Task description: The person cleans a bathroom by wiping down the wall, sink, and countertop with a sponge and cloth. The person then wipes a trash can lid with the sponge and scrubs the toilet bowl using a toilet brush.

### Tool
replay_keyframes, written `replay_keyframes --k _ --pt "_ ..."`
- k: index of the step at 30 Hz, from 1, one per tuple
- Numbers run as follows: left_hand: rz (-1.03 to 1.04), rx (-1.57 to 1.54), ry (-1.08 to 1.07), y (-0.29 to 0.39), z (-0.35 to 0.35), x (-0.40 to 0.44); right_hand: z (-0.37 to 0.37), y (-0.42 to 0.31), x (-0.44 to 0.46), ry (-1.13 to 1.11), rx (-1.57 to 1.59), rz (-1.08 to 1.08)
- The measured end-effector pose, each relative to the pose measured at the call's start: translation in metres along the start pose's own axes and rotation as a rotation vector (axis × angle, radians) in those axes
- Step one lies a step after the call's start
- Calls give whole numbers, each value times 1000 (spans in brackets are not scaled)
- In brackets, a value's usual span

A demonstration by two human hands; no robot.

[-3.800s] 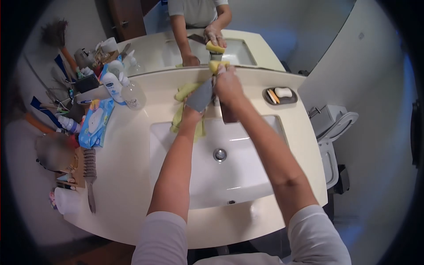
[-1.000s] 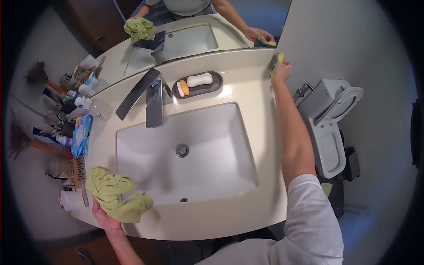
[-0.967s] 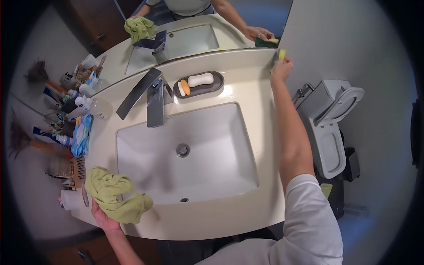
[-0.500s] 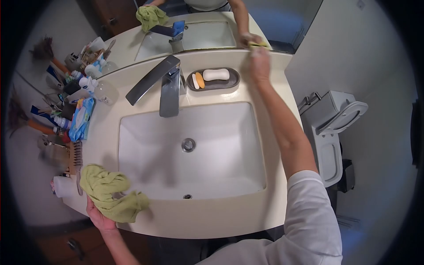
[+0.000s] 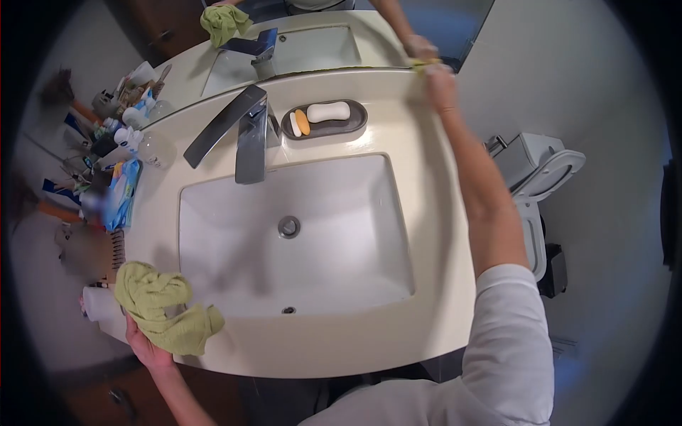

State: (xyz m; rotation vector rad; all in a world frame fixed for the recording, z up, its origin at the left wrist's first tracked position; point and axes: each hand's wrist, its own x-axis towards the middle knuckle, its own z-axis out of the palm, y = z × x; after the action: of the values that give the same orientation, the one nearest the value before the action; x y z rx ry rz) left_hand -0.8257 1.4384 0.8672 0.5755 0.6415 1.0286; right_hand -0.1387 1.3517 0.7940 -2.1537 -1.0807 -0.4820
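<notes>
At the lower left, my left hand (image 5: pixel 150 349) holds a crumpled green cloth (image 5: pixel 160 305) over the counter's front left part. My right hand (image 5: pixel 440 84) is at the far right back corner, closed on a yellow sponge (image 5: pixel 428 64) against the top of the backsplash (image 5: pixel 383 79), below the mirror. Most of the sponge is hidden by the hand. Between my arms lies the white sink (image 5: pixel 341 248) with its metal drain (image 5: pixel 288 227). The dark metal faucet (image 5: pixel 251 145) rises behind the sink. Right of it, a dark soap dish (image 5: pixel 341 128) holds a white soap (image 5: pixel 329 111) and smaller orange and white pieces.
Along the left side are a clear bottle (image 5: pixel 156 149), a blue wipes pack (image 5: pixel 123 193), a brush (image 5: pixel 118 248), a white cup (image 5: pixel 103 303) and several toiletries. A toilet (image 5: pixel 543 167) stands right of the counter, with a black bin (image 5: pixel 554 270) beside it.
Earlier both hands were at the faucet, with the cloth behind the sink. Since then my left hand has brought the cloth to the front left, and my right hand has moved the sponge to the right back corner.
</notes>
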Motion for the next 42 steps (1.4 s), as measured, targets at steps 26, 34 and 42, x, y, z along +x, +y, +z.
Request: replay_keyframes --k 26,34,42 --pt "-86 -103 -437 30 -4 -66 -135 -52 -294 -131 -207 193" --pt "37 -130 -507 106 -91 -163 -236 -109 -398 -212 -234 55" --pt "160 -66 -259 148 -214 -282 -127 -344 -491 -536 -29 -220"
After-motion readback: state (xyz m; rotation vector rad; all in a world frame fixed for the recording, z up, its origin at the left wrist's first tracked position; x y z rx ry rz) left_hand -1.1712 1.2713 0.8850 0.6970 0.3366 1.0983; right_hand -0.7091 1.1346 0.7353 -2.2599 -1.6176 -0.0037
